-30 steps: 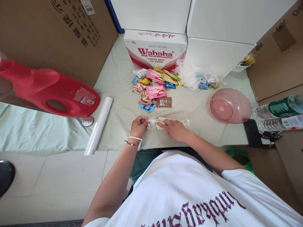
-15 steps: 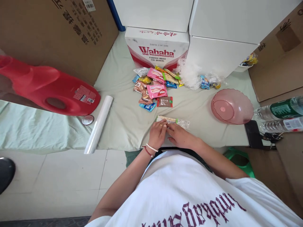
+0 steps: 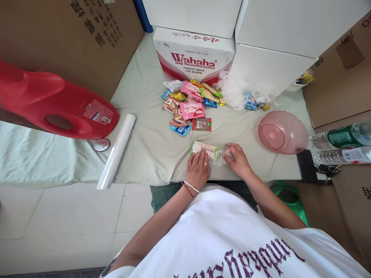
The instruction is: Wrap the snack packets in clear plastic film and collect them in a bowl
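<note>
Clear, crinkled film (image 3: 220, 159) wraps a green-ended snack packet (image 3: 211, 149) near the front edge of the cloth-covered tabletop (image 3: 156, 154); the left hand (image 3: 198, 166) lies flat on the packet, fingers extended, while the right hand (image 3: 238, 160) pinches the film's end. Beyond, pink wrappers (image 3: 191, 110) read “nabati”, before a carton (image 3: 197, 48) printed “Wahaha”.

Red jug (image 3: 66, 104) on its side, far left; small round disc (image 3: 101, 145) just beside its base. Cardboard (image 3: 55, 42) stands behind. Wahaha carton (image 3: 193, 60) upright at back, beside white cabinet (image 3: 269, 69). Pink bowl (image 3: 292, 135) to the right, near two lying bottles, one green-labelled (image 3: 343, 136), one white-labelled (image 3: 354, 155). Green plastic item (image 3: 301, 211) below table edge, partly hidden.
</note>
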Tool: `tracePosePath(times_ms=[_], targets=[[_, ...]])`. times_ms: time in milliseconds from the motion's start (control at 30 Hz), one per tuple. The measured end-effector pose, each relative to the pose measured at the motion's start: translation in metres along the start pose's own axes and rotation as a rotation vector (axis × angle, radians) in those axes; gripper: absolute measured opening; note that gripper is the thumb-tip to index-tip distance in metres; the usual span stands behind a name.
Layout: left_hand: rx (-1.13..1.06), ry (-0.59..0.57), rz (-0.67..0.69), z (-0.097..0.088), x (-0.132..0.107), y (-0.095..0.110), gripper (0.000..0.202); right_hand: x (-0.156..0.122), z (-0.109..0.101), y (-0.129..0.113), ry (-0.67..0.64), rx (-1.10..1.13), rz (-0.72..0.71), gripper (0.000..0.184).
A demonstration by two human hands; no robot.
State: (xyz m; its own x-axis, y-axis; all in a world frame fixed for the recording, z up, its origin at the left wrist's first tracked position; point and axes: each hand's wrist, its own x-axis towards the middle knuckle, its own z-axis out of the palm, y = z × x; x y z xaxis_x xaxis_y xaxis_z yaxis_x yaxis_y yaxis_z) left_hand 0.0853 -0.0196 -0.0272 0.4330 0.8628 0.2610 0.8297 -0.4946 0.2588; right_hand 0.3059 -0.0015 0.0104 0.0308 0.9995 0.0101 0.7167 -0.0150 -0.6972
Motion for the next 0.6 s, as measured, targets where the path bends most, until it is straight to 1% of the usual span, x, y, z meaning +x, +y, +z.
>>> tracePosePath(times_ms=[100, 167, 267, 333, 433, 533, 567, 600], targets=[[-0.040, -0.015, -0.005, 0.000, -0.001, -0.001, 0.055, 0.008, -0.007, -0.023, -0.073, 0.101, 0.082, 0.020], [-0.055, -0.021, 0.002, 0.000, 0.000, 0.001, 0.057, 0.019, -0.003, -0.046, -0.094, 0.050, 0.093, 0.018], [-0.072, -0.025, 0.021, 0.003, 0.000, 0.003, 0.057, 0.040, 0.017, -0.079, -0.172, -0.151, 0.085, 0.013], [-0.108, -0.030, 0.038, 0.002, 0.000, 0.002, 0.053, 0.051, 0.033, -0.094, -0.238, -0.298, 0.088, 0.016], [-0.234, -0.026, 0.080, -0.006, -0.004, -0.009, 0.049, 0.058, 0.051, -0.102, -0.286, -0.418, 0.077, 0.024], [-0.406, 0.041, 0.209, -0.020, -0.010, -0.031, 0.051, 0.055, 0.056, -0.094, -0.281, -0.393, 0.028, 0.026], [-0.442, 0.082, 0.214, -0.024, -0.011, -0.039, 0.050, 0.054, 0.055, -0.090, -0.274, -0.366, 0.004, 0.027], [-0.452, 0.123, 0.171, -0.027, -0.010, -0.046, 0.049, 0.053, 0.054, -0.086, -0.266, -0.337, -0.017, 0.027]])
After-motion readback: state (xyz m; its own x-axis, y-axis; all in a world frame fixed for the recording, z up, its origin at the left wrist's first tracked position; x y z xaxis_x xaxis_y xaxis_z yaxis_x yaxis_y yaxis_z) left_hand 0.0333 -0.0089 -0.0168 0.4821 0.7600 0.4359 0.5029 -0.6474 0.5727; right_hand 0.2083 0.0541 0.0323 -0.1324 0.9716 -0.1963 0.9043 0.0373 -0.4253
